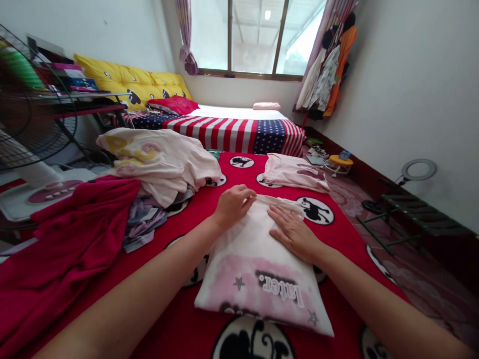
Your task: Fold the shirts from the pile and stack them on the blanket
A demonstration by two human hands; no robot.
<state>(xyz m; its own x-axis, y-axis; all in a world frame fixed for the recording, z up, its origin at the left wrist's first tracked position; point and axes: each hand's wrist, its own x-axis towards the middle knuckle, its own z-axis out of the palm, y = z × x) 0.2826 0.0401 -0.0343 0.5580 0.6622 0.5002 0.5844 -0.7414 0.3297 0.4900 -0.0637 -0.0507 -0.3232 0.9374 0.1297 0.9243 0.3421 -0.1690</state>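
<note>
White shirt (258,244) with pink print, grey stars and the word "later." — folded to a rough rectangle, print end nearest, lying on red cloth (175,329) with black-figured medallions. Left hand (234,204): fingers curled, thumb and forefinger pinching the shirt's far edge. Right hand (292,229): open, palm down, fingers spread lightly and pressed on the shirt near that edge; nothing grasped.

To the left, crimson garment (86,224), loosely heaped; just beside, greyish-purple clothing (144,224), crumpled. Farther, cream garment (160,154) with yellow lettering, piled. Beyond the shirt, to the right, pale pink garment (292,172), laid fairly flat, apart from the hands. On the floor at far right, green slatted bench (422,214).

At the back — bed (232,132) with stars-and-stripes cover, red pillow (174,104), yellow cushion (134,82) against the wall; above, window (258,40) between tied curtains.
</note>
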